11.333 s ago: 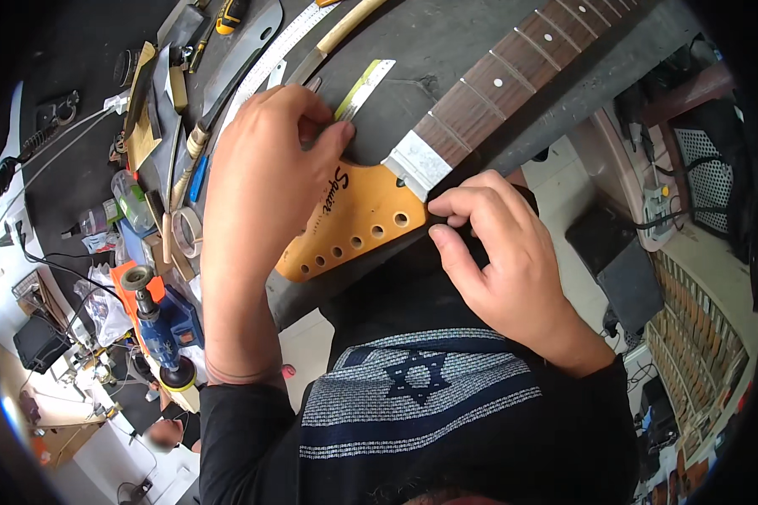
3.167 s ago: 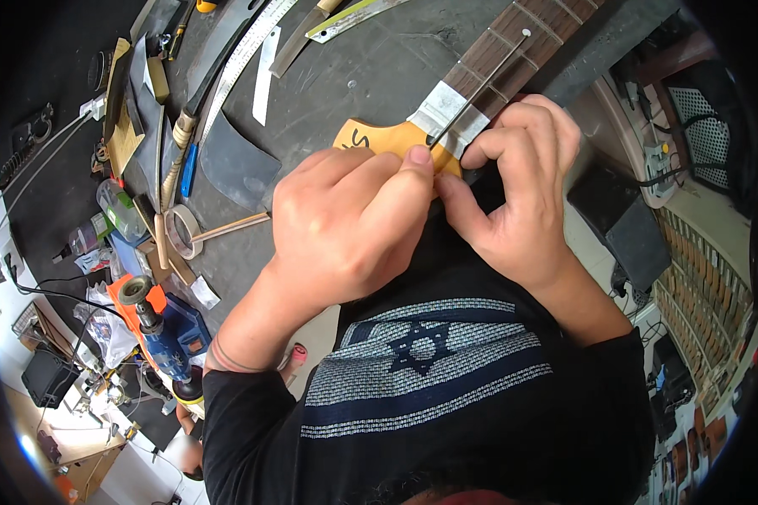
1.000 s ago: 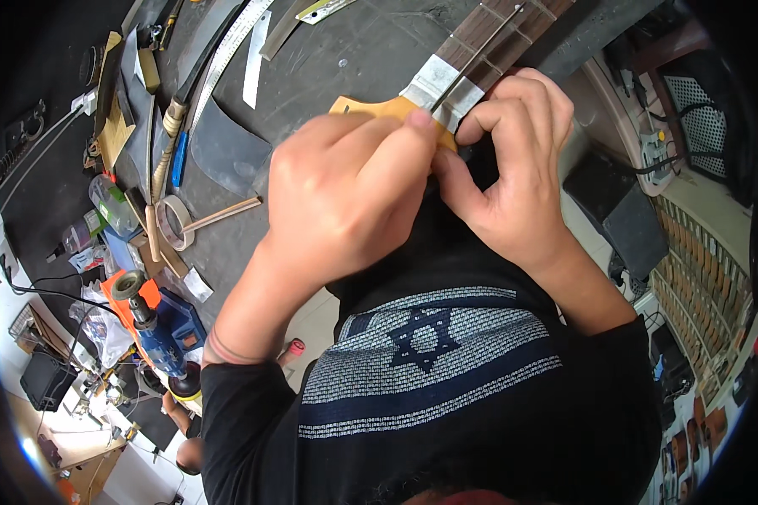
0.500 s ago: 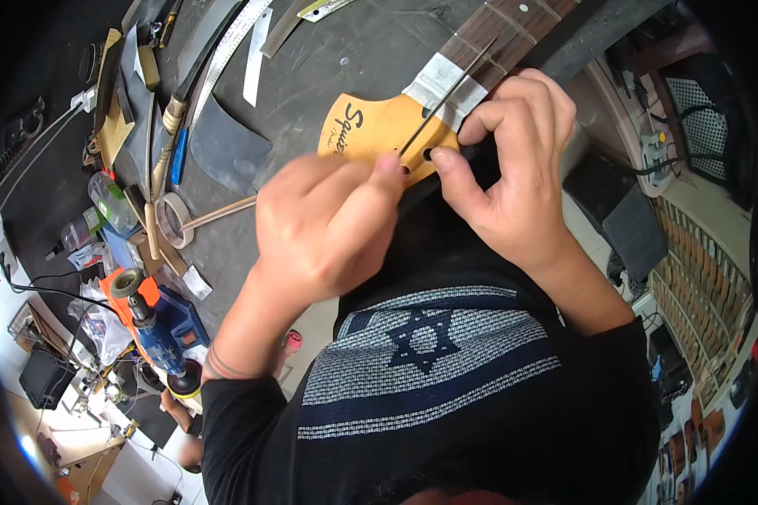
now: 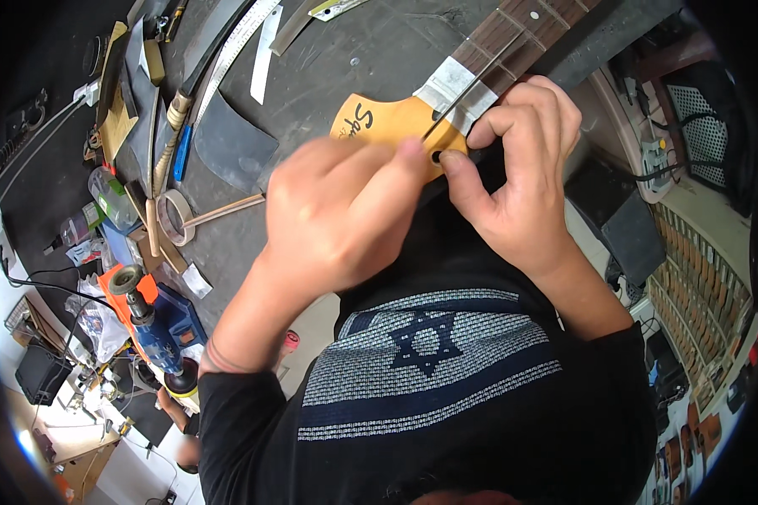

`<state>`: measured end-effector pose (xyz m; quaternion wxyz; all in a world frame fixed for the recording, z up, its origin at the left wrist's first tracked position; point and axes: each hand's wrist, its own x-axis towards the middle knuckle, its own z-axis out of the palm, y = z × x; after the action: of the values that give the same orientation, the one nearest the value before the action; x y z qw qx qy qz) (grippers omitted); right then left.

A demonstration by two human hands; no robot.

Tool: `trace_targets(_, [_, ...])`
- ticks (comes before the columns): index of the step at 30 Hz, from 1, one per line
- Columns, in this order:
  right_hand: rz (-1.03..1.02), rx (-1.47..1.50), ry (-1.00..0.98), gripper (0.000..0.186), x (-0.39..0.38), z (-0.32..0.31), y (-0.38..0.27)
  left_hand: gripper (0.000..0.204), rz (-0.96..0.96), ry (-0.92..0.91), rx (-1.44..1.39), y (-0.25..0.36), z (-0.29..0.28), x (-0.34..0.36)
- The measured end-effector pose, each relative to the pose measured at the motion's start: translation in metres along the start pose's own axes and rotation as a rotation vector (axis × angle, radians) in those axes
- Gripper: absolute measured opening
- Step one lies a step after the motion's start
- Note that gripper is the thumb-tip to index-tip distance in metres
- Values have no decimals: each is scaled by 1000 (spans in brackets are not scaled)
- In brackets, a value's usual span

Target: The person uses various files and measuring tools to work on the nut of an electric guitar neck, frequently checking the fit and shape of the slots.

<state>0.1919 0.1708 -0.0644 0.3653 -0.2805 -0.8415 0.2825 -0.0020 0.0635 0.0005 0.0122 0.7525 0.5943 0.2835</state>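
Note:
A guitar neck lies across the bench edge, its amber headstock (image 5: 393, 116) toward me and its dark fretboard (image 5: 507, 35) running to the upper right. Silvery tape (image 5: 451, 82) covers the end of the fretboard beside the headstock. My left hand (image 5: 337, 206) is closed around a thin dark rod-like file (image 5: 480, 78), which slants over the tape and along the fretboard. The handle end is hidden in my fist. With thumb and curled fingers, my right hand (image 5: 522, 168) grips the neck's near edge by the tape; the thumb rests beside a dark tuner hole (image 5: 437, 157).
Left on the dark bench (image 5: 328, 76) are a steel ruler (image 5: 237, 42), grey sheet pieces (image 5: 232, 147), a blue pen-like tool (image 5: 183, 153), a tape roll (image 5: 174, 217) and wooden sticks (image 5: 227, 209). A blue machine (image 5: 156, 341) stands lower left. Another person's arm (image 5: 173, 410) shows beyond it.
My left hand has pushed the file up and to the right along the neck, covering more of the headstock. My right hand keeps its grip; the whole view has shifted slightly.

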Motion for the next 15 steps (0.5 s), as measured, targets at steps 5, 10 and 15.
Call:
trace_targets(5, [-9, -9, 2, 39, 1, -1, 2, 22, 42, 3, 11, 2, 0, -3])
trace_targets(10, [-14, -13, -4, 39, 1, 0, 3, 22, 52, -6, 16, -1, 1, 9])
trace_targets(15, [8, 8, -9, 38, 1, -1, -1, 19, 14, -14, 26, 1, -1, -3])
